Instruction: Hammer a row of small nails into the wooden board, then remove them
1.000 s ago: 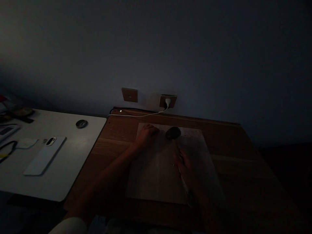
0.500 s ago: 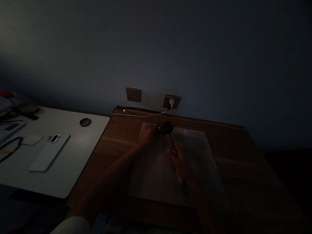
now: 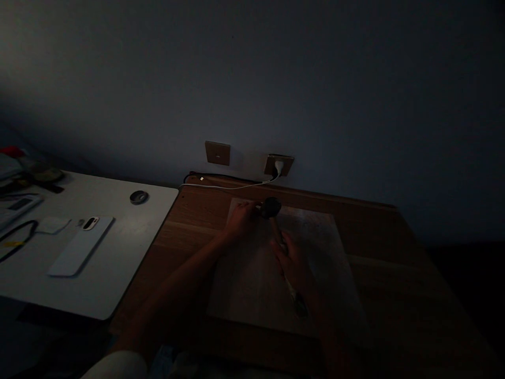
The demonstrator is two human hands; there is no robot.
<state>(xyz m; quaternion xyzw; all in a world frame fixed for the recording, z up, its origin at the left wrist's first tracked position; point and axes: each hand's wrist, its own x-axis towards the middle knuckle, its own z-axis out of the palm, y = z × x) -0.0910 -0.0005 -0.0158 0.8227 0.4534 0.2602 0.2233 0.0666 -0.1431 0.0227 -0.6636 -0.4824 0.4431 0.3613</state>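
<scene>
The light is very dim. In my right hand (image 3: 294, 260), fingers wrap round the pale handle of what looks like a mallet (image 3: 275, 225). Its dark round head points away from me, and the handle's dark butt end shows below my wrist. My left hand (image 3: 242, 216) rests at the far left part of a pale board (image 3: 248, 295), fingers curled in and pressed together beside the mallet's head. Whatever the left fingertips pinch is too dark and small to make out. The board lies flat on a wooden table under both hands.
A white table (image 3: 130, 237) adjoins the wooden table (image 3: 394, 284) on the left. On it lie a white phone (image 3: 81, 247), a tape roll (image 3: 139, 197) and a black cable (image 3: 23, 229). Behind, a white plug (image 3: 279, 167) sits in a wall socket, its cord running along the back edge.
Both hands and the mallet hold nearly the same position. The view has shifted very slightly; nothing was taken or let go.
</scene>
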